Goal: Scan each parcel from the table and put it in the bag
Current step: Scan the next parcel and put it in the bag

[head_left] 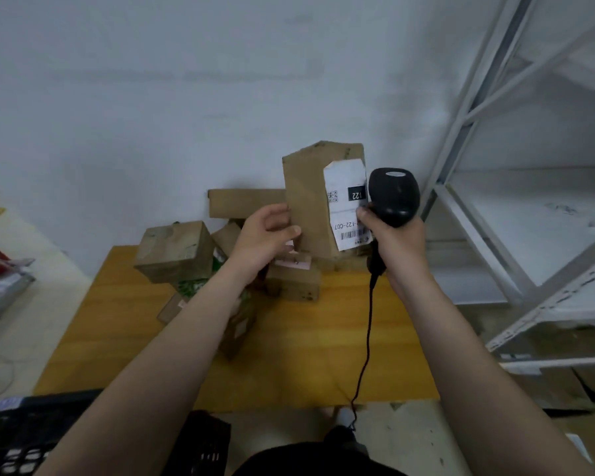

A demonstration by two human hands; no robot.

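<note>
The left hand pinches the cardboard parcel by its edge, above the surface's far edge. The right hand grips the barcode scanner just beside the label — so close and oblique, the scan may fail.

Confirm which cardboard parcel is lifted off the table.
The upright parcel with the white label, gripped by the left hand beside the scanner. The other parcels lie piled on the table.
</note>
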